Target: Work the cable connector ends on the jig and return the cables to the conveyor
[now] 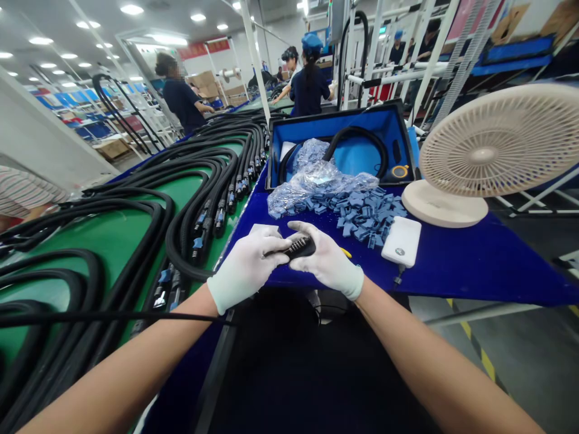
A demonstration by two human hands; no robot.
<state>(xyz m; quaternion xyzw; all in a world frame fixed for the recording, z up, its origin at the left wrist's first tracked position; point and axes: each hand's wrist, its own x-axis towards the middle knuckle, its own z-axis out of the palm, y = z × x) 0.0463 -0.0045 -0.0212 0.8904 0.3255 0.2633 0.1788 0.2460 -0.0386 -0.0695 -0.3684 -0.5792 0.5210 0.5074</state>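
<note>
Both my hands wear white gloves. My left hand [246, 265] and my right hand [325, 259] close from either side on a black ribbed cable connector [299, 247], held just above a dark blue mat [456, 268]. A pile of small blue rubber pieces [364, 216] lies beyond my right hand, spilling from a clear plastic bag [316, 182]. Close to my right hand's fingers, a white power bank [401, 241] rests on the mat. A small yellow object [346, 253] pokes out from under my right hand, mostly hidden.
Many coiled black hoses with blue-tagged ends [194, 199] cover a green bench [113, 241] on my left. Ahead stands an open blue-lined case [337, 123] holding a black hose. A cream fan [484, 150] stands to the right. Several co-workers stand further back.
</note>
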